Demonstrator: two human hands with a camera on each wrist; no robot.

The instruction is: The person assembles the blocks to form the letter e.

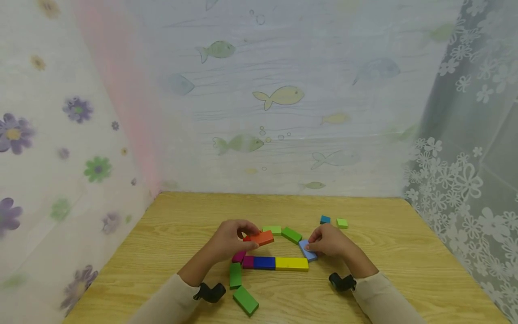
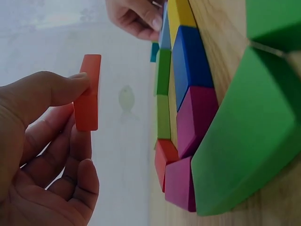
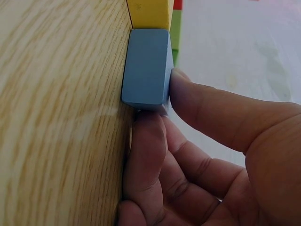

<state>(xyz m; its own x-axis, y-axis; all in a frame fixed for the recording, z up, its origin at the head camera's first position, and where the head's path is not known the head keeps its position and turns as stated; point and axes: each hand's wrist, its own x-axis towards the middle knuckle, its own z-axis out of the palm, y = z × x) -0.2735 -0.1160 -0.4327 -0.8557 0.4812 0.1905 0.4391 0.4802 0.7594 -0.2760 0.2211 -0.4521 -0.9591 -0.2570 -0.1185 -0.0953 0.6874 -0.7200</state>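
Between thumb and fingers my left hand [image 1: 231,240] pinches an orange block [image 1: 263,238], held up off the table in the left wrist view [image 2: 87,101]. My right hand [image 1: 331,241] grips a light blue block [image 1: 306,251] that lies on the table, thumb on its top and fingers at its side [image 3: 146,66]. A row of magenta, blue [image 1: 265,263] and yellow blocks [image 1: 291,264] lies flat in front. Behind it curve a light green block [image 1: 273,231] and a green block [image 1: 292,235]. A red block [image 2: 165,157] is partly hidden by my left hand in the head view.
Two green blocks [image 1: 235,275] [image 1: 245,300] trail toward me on the left, below a magenta block [image 1: 239,256]. A small blue block [image 1: 325,219] and a small light green block [image 1: 341,223] lie at the back right. The wooden table [image 1: 404,270] meets a fish-patterned curtain [image 1: 283,157].
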